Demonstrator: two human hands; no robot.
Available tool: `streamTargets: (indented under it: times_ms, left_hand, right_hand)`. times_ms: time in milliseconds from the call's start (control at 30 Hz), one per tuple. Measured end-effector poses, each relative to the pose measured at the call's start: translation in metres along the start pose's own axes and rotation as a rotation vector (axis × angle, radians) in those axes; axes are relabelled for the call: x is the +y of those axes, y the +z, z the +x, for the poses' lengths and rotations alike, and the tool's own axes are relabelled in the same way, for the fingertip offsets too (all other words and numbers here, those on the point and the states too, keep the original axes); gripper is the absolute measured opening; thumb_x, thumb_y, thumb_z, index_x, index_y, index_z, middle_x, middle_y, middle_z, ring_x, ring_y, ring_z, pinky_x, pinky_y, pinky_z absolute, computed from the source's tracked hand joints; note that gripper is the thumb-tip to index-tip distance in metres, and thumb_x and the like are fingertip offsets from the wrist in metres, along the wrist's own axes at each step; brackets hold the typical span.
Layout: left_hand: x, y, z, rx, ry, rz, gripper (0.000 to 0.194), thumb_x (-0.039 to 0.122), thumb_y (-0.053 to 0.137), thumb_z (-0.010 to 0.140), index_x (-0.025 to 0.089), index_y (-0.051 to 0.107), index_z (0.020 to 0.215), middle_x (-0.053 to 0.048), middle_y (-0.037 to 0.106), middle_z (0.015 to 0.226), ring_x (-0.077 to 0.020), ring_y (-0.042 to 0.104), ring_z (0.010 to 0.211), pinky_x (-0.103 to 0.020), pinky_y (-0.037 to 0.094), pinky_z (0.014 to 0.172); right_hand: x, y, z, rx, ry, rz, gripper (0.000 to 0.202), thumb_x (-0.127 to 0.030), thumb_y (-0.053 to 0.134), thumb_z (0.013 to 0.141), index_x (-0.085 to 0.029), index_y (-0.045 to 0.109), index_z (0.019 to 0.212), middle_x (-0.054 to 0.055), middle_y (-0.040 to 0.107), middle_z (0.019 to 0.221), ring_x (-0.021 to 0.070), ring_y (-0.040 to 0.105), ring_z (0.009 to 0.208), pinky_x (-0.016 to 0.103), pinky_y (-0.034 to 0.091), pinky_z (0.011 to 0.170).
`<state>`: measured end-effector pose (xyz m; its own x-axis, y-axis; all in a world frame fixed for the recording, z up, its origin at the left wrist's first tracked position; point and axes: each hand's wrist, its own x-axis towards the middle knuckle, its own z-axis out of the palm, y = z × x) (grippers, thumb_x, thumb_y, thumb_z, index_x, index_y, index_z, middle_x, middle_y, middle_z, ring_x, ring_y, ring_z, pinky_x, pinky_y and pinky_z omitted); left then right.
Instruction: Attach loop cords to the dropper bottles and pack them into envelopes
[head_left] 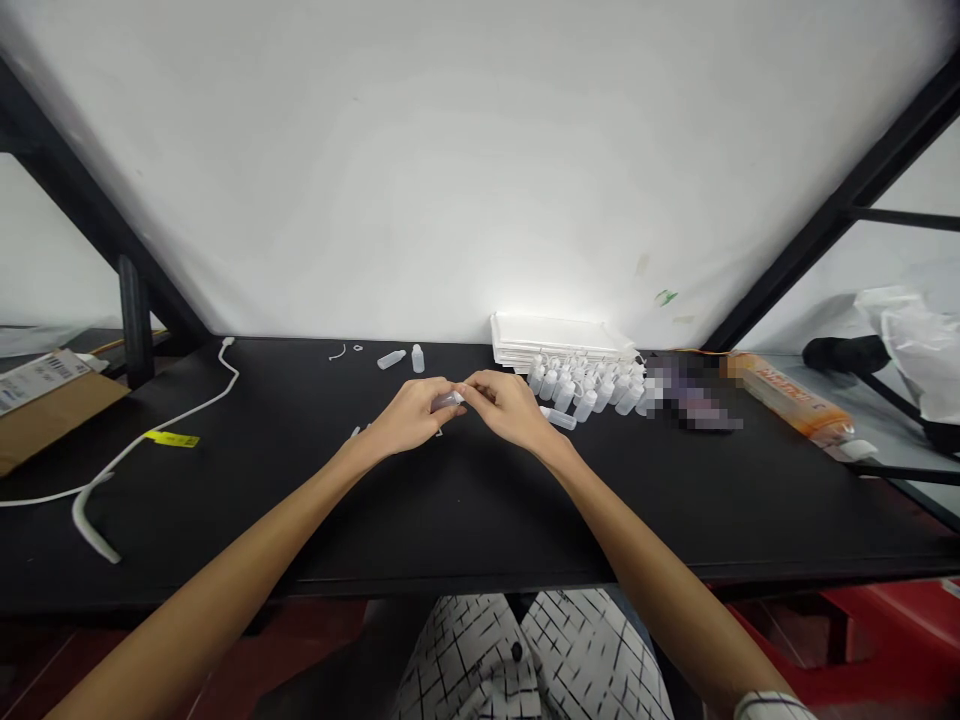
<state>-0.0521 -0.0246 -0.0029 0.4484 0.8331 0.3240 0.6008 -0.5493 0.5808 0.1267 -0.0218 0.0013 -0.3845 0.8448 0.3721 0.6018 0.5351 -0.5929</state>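
Note:
My left hand (415, 412) is closed around a small translucent bottle (445, 401), held on its side above the black table. The fingertips of my right hand (506, 405) pinch at the bottle's right end, where a small white part shows; its details are too small to tell. Just right of my right hand stand several small white-capped bottles (587, 400) in a group, with one bottle (560, 419) lying in front of them. Two loose bottles, one lying (391, 359) and one upright (418, 359), are behind my left hand.
A stack of white sheets (559, 338) lies against the wall. At left are a white cable (176, 415), a yellow tag (172, 438) and a cardboard box (56, 405). An orange-labelled plastic package (795, 400) lies at right. Small white pieces (337, 353) are at the back.

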Motion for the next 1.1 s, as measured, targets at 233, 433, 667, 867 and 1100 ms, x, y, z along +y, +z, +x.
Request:
streamTargets:
  times_ms: [233, 433, 667, 867, 1100]
  left_hand:
    - [0.002, -0.003, -0.001, -0.02, -0.02, -0.083, 0.029, 0.039, 0.052, 0.088, 0.014, 0.065, 0.085, 0.0, 0.056, 0.069, -0.0126, 0.047, 0.061, -0.025, 0.034, 0.056]
    - [0.006, 0.001, -0.002, -0.036, 0.037, 0.004, 0.028, 0.034, 0.05, 0.089, 0.013, 0.061, 0.076, 0.001, 0.05, 0.063, -0.0107, 0.042, 0.056, -0.025, 0.031, 0.053]
    - [0.011, 0.005, -0.001, 0.054, -0.112, -0.31, 0.024, 0.039, 0.06, 0.084, 0.015, 0.06, 0.079, 0.002, 0.056, 0.06, -0.0106, 0.051, 0.052, -0.023, 0.041, 0.052]
    - [-0.003, 0.013, 0.004, 0.166, -0.245, -0.514, 0.033, 0.049, 0.06, 0.085, 0.018, 0.046, 0.082, 0.002, 0.062, 0.059, -0.0131, 0.06, 0.042, -0.02, 0.04, 0.038]
    - [0.003, 0.01, 0.002, 0.236, -0.234, -0.461, 0.036, 0.053, 0.054, 0.087, 0.021, 0.041, 0.08, 0.007, 0.057, 0.051, -0.0089, 0.048, 0.028, -0.018, 0.032, 0.03]
  right_hand:
    - [0.002, -0.002, -0.001, 0.008, -0.07, 0.067, 0.012, -0.027, 0.06, 0.085, -0.016, 0.066, 0.087, 0.0, 0.063, 0.074, 0.0097, 0.048, 0.058, 0.023, 0.032, 0.057]
    - [0.002, -0.007, -0.003, -0.08, -0.132, -0.019, 0.024, -0.03, 0.053, 0.091, -0.017, 0.059, 0.072, -0.002, 0.055, 0.065, 0.0106, 0.044, 0.059, 0.024, 0.029, 0.057]
    - [0.001, -0.013, -0.003, 0.004, -0.003, 0.101, 0.041, -0.046, 0.046, 0.094, -0.018, 0.062, 0.07, -0.003, 0.054, 0.054, 0.0101, 0.05, 0.051, 0.023, 0.035, 0.056]
    - [0.001, 0.003, -0.005, 0.022, 0.127, 0.313, 0.03, -0.047, 0.061, 0.084, -0.018, 0.068, 0.08, 0.002, 0.069, 0.068, 0.0136, 0.064, 0.05, 0.024, 0.046, 0.053]
    - [0.0, 0.017, -0.004, -0.003, 0.086, 0.54, 0.012, -0.028, 0.066, 0.077, -0.016, 0.068, 0.078, 0.004, 0.07, 0.073, 0.015, 0.067, 0.056, 0.024, 0.049, 0.05]
